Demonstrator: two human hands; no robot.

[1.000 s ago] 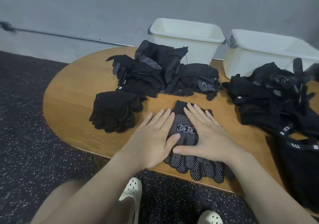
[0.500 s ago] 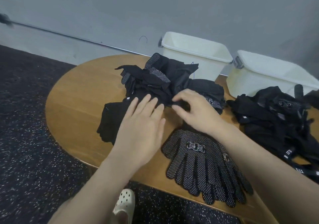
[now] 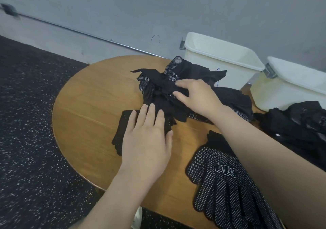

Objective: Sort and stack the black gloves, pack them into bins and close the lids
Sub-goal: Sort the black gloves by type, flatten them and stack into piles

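Note:
A loose pile of black gloves (image 3: 202, 73) lies at the back of the round wooden table (image 3: 88, 109). My right hand (image 3: 197, 96) reaches into the pile's left side, with a fold of black glove (image 3: 158, 87) pinched between thumb and forefinger. My left hand (image 3: 148, 140) lies flat, fingers straight, on a small stack of plain black gloves (image 3: 121, 131) nearer the table's left. A flat stack of white-dotted black gloves (image 3: 220, 190) with a white label lies near the front edge, partly under my right forearm. Two open white bins (image 3: 220, 57) (image 3: 291, 80) stand behind the pile.
Another heap of black gloves (image 3: 299, 123) covers the table's right side, in front of the right bin. A grey wall with a thin metal rail (image 3: 70, 30) runs behind. Dark speckled floor (image 3: 26, 123) surrounds the table. A white shoe (image 3: 138, 218) shows below the front edge.
Both hands left the dotted glove stack and moved back to the pile. My right hand reached further left into it, and my left hand settled on the plain stack. The view shifted left.

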